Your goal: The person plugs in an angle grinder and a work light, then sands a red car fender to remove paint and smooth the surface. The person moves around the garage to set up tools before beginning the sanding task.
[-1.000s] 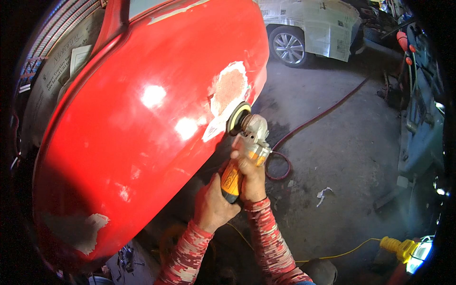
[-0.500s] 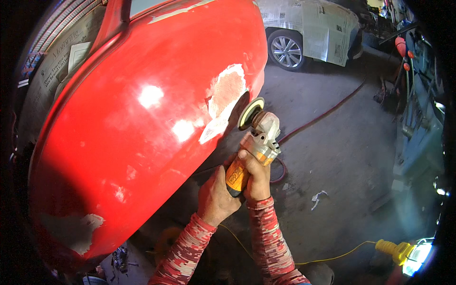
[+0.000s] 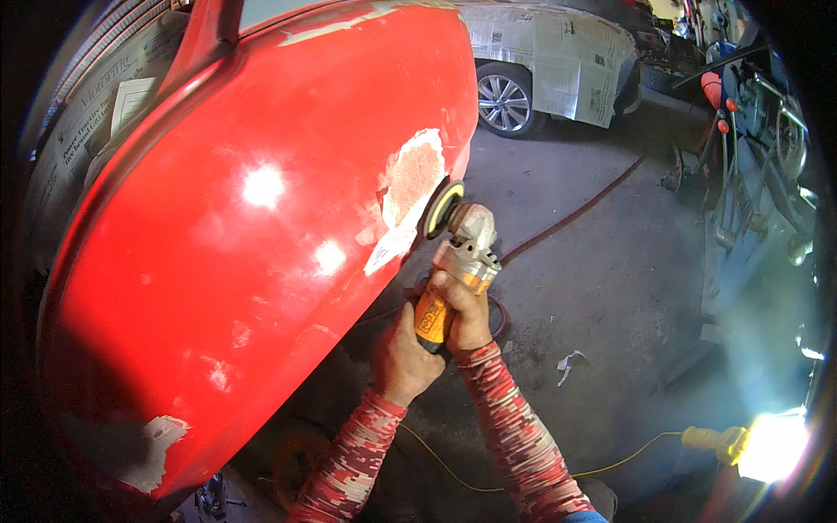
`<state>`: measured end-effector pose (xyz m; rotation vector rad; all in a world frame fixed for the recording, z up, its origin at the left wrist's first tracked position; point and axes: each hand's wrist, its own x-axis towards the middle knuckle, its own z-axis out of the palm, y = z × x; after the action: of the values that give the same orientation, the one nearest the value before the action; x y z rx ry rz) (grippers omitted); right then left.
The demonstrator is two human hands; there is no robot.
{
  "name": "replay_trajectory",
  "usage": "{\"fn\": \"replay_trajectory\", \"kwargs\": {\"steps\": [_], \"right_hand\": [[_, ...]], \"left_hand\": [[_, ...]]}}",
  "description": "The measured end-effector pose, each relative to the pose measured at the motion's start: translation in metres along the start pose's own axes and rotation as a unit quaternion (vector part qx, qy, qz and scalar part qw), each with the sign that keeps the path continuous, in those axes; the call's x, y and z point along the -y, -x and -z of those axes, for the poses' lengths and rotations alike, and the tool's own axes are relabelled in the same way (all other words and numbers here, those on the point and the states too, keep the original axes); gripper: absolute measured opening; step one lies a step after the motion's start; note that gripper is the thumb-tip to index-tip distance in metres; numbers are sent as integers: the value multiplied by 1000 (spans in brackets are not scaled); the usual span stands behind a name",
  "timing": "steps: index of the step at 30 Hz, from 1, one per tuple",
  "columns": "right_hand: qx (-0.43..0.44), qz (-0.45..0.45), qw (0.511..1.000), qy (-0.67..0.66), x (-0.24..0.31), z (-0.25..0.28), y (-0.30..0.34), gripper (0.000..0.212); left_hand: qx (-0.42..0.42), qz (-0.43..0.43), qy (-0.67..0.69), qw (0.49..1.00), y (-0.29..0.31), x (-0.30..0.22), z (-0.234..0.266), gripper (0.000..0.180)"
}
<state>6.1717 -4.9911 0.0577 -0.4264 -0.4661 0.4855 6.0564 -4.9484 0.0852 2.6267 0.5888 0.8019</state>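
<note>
Both my hands grip a yellow and silver angle grinder (image 3: pixel 475 261) fitted with a round sanding disc (image 3: pixel 443 209). My left hand (image 3: pixel 403 359) wraps the rear of its body, and my right hand (image 3: pixel 466 315) closes round it nearer the metal head. On the left stands a large red car body panel (image 3: pixel 288 218). The disc is at the right edge of a bare, sanded patch (image 3: pixel 413 179) on that panel; whether it touches the surface I cannot tell. Another worn grey patch (image 3: pixel 157 449) shows at the panel's lower left.
A car covered in paper (image 3: pixel 549 52) stands at the back. A dark red hose (image 3: pixel 575 218) crosses the grey floor. A bright yellow work lamp (image 3: pixel 741 443) with its yellow cord lies at lower right, and tools and metal parts (image 3: pixel 750 166) crowd the right side.
The grinder has moved slightly left, bringing its disc closer to the bare patch's edge. Both hands keep their hold. The whole view has shifted a little.
</note>
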Motion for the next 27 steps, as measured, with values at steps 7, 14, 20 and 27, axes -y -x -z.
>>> {"fn": "replay_trajectory", "kwargs": {"steps": [7, 14, 20, 27], "right_hand": [[14, -44, 998, -33, -12, -4, 8, 41], [18, 9, 1000, -17, 10, -11, 2, 44], [21, -2, 1000, 4, 14, -13, 1, 47], [11, -23, 999, -41, 10, -12, 1, 44]], "left_hand": [[-24, 2, -29, 999, 10, 11, 0, 74], [11, 50, -2, 999, 1, -6, 3, 71], [-5, 49, -7, 999, -1, -8, 1, 68], [14, 36, -37, 999, 1, -6, 2, 68]]}}
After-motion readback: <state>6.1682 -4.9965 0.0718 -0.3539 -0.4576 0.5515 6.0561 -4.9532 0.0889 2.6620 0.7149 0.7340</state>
